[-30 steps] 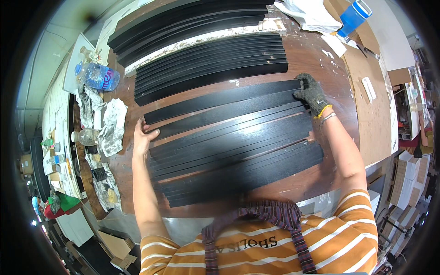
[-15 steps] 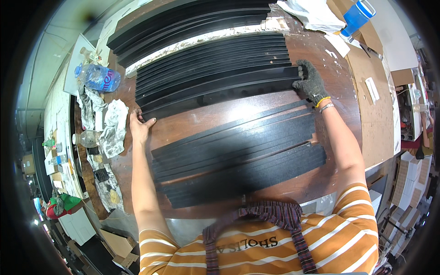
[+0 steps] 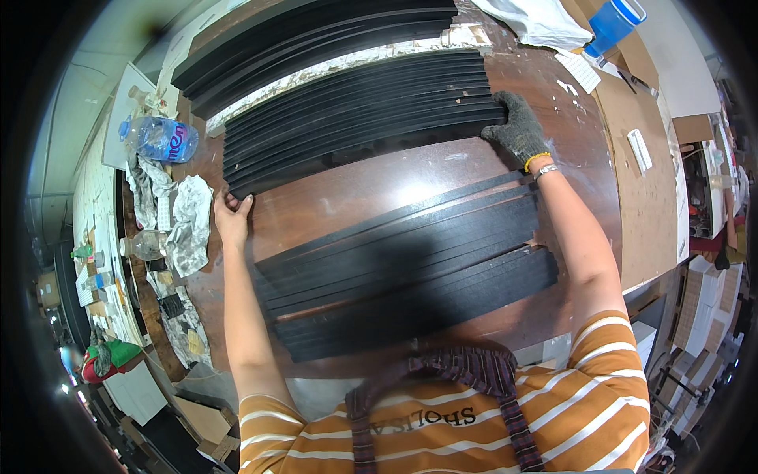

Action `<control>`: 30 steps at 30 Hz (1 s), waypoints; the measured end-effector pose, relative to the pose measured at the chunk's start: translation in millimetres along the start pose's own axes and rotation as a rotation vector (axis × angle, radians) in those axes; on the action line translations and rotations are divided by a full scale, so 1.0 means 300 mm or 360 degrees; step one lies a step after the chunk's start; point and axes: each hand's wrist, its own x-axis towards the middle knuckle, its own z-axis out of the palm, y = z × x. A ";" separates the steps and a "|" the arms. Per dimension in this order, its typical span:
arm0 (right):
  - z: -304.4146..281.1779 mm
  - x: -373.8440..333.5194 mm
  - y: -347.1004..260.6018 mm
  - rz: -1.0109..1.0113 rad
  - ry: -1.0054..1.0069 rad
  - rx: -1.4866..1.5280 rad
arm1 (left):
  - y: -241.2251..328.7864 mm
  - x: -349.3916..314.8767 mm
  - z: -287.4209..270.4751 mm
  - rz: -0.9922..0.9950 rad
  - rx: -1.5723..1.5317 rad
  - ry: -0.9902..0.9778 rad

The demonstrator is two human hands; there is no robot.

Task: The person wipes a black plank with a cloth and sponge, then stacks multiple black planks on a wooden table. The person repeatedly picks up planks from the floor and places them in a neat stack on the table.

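Observation:
Several long black strips (image 3: 355, 117) stand close together in a row across the table. My bare left hand (image 3: 233, 219) is at the near left end of the row, thumb and fingers closed on the end of the nearest strip. At the right end, my right hand (image 3: 519, 133), in a dark grey knit glove, grips the same strip, its thumb on the near side and its fingers behind. Closer to my body, several flat black strips (image 3: 410, 265) lie side by side, with narrow gaps between some of them.
Beyond the row run a white-smeared bar (image 3: 347, 63) and another stack of black strips (image 3: 316, 43). A clear plastic bottle (image 3: 164, 139) and stained rags (image 3: 191, 225) lie on the left. Far right are a white cloth (image 3: 537, 24), a blue jug (image 3: 614, 28) and cardboard (image 3: 632, 205).
Both hands have moved slightly left and the right also away from me. The nearest strip, which stood apart at the front, now sits pressed against the row.

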 end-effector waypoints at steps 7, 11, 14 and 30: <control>-0.173 -0.164 0.099 0.0314 -0.0224 0.1212 | 0.018 -0.359 -0.238 -0.0380 -0.0256 -0.0280; -0.162 -0.394 0.139 0.0056 -0.0491 0.0652 | 0.033 -0.553 -0.264 -0.0487 -0.0213 -0.0400; -0.070 -0.477 0.126 -0.0163 -0.0198 0.0369 | 0.050 -0.585 -0.211 -0.0070 0.0510 -0.0382; 0.103 -0.167 0.025 0.0067 0.0171 0.0506 | 0.018 -0.069 -0.049 -0.0111 0.0151 -0.0076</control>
